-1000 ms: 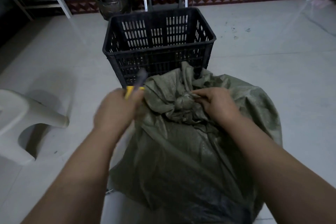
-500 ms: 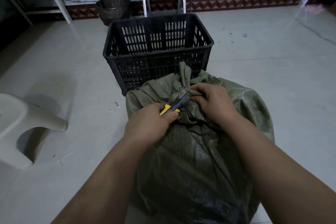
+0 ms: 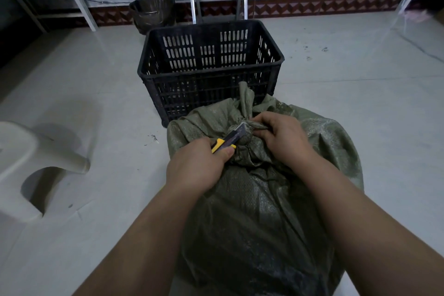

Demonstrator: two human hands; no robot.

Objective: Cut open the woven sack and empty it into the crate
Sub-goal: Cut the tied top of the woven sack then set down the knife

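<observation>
The left hand (image 3: 197,168) is closed round a yellow utility knife (image 3: 224,144), thumb pressed on its body. The blade is laid against the tied neck (image 3: 243,133) of the woven sack (image 3: 264,211). The right hand (image 3: 281,139) pinches the bunched cloth just beside the blade, fingers curled on it. Whether the edge has bitten into the tie is hard to tell in this dim light.

The sack stands on the floor between the forearms, bulging, its top close against the near wall of the black crate (image 3: 211,74).

The weave looks soft and crumpled but tough, probably slick under the fingers. The full body is likely heavy and will slump. The neck is the firm place to hold for cutting, and the bottom corners should serve for tipping.

A second earlier the left hand was out to the sack's left with the knife raised. Half a second ago it had reached the knot, and now the blade lies further in. The right hand's pinch has barely changed.
</observation>
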